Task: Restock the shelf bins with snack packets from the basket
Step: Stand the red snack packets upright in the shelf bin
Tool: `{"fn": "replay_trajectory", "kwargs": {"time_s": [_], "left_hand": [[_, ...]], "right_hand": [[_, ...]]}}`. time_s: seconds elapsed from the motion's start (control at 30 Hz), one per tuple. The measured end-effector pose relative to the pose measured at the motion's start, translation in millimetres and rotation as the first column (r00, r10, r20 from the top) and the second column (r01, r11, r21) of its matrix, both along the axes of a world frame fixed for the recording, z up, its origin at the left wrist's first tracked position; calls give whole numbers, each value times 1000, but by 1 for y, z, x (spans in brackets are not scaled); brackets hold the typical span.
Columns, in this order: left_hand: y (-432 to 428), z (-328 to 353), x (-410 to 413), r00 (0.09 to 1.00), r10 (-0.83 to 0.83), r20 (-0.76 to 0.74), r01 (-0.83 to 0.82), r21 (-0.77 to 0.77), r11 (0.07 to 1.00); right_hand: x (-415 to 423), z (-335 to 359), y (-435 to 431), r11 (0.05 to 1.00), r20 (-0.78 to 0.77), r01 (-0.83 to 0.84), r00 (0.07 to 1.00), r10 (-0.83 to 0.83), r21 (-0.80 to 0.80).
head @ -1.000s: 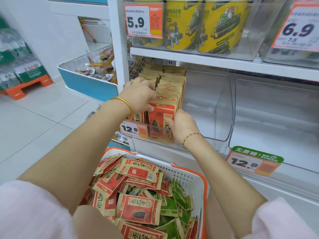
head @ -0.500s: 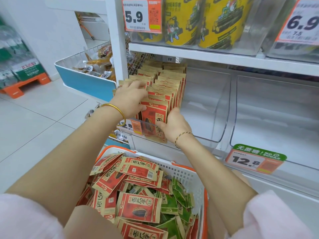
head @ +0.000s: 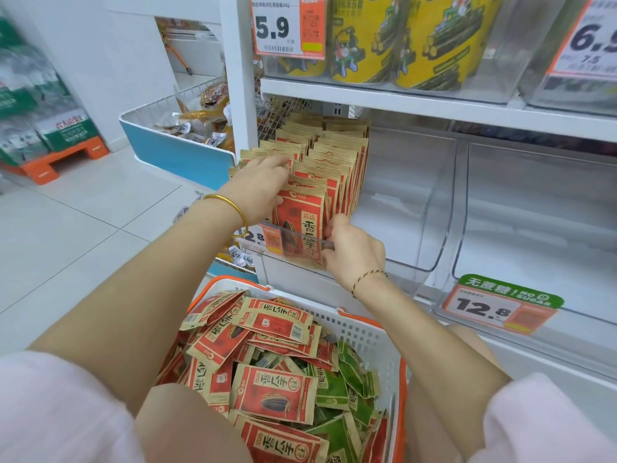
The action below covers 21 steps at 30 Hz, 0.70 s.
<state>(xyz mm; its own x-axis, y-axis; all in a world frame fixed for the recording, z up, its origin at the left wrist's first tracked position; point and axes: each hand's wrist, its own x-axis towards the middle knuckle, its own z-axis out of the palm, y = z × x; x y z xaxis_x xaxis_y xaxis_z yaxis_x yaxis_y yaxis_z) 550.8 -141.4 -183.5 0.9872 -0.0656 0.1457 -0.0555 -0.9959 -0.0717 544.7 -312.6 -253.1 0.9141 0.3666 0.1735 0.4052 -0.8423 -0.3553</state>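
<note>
Left hand [head: 263, 188] clasps the upright sunflower-seed packets [head: 334, 162], likely to hold the row tight; right hand [head: 354, 252] pinches the front packet [head: 302, 225], apparently squaring it inside the clear bin [head: 432, 225].

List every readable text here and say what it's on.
"5.9": price tag, upper left.
"6." and "7.5": cut-off tag, upper right.
"无蔗糖! NO SUGAR", "12.8": green-topped tag.
"洽洽 香瓜子": front red packet, standing upright.
Fine print, barcodes: too small to read.

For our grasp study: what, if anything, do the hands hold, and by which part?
The front packet: left hand pinches its upper left corner, right hand its right edge.
</note>
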Motion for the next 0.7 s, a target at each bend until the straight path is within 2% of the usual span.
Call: {"fn": "replay_trajectory", "kwargs": {"time_s": [0.2, 0.37, 0.47, 0.53, 0.6, 0.67, 0.7], "left_hand": [[-7, 0, -6, 999, -42, 3, 42, -8, 999], [-15, -5, -6, 999, -44, 23, 42, 68, 997], [-16, -8, -12, 998, -31, 58, 27, 65, 998], [-20, -12, -21, 982, -53, 181, 54, -3, 999], [-26, -17, -37, 921, -55, 385, 102, -103, 989], [-35, -27, -59, 839, 16, 544, 123, -217, 968], [-40, -36, -71, 832, 54, 552, 120, -273, 955]], "right_hand": [[10, -4, -17, 998, -17, -59, 998, 60, 14], [15, -3, -23, 997, -61, -68, 996, 66, -27], [16, 4, -22, 989, -117, -111, 988, 100, -93], [14, 9, -21, 979, -141, -126, 985, 103, -163], [7, 13, -22, 973, -95, -112, 991, 94, -204], [-7, 15, -28, 989, 90, -62, 993, 74, -133], [-19, 14, -34, 997, 226, -59, 972, 66, -40]]}}
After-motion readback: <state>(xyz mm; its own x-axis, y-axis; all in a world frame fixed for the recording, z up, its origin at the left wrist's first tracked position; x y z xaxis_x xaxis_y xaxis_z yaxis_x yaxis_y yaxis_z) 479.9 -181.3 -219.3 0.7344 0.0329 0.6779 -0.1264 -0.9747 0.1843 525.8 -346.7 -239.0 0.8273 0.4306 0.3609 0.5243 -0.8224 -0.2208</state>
